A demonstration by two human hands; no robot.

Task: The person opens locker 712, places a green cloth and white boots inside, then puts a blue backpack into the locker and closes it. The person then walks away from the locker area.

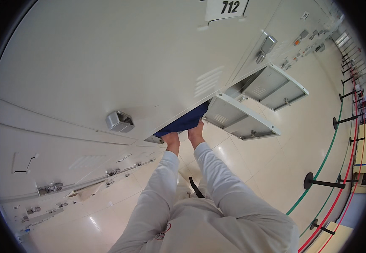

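Observation:
A dark blue cloth (186, 120), maybe a folded garment, fills the opening of a low locker compartment. Both of my arms reach down to it. My left hand (171, 139) grips its near left edge, the fingertips hidden by the fabric. At its right edge, beside the compartment's open door (240, 118), my right hand (196, 130) holds the cloth too, with the fingers only partly visible. The cloth lies partly inside the light grey locker (107, 63).
A second locker door (271, 87) stands open farther right. Metal latches (120, 122) jut from the closed doors. Black barrier posts (317, 182) with green and red ropes line the right side. Pale tiled floor (259, 168) lies below.

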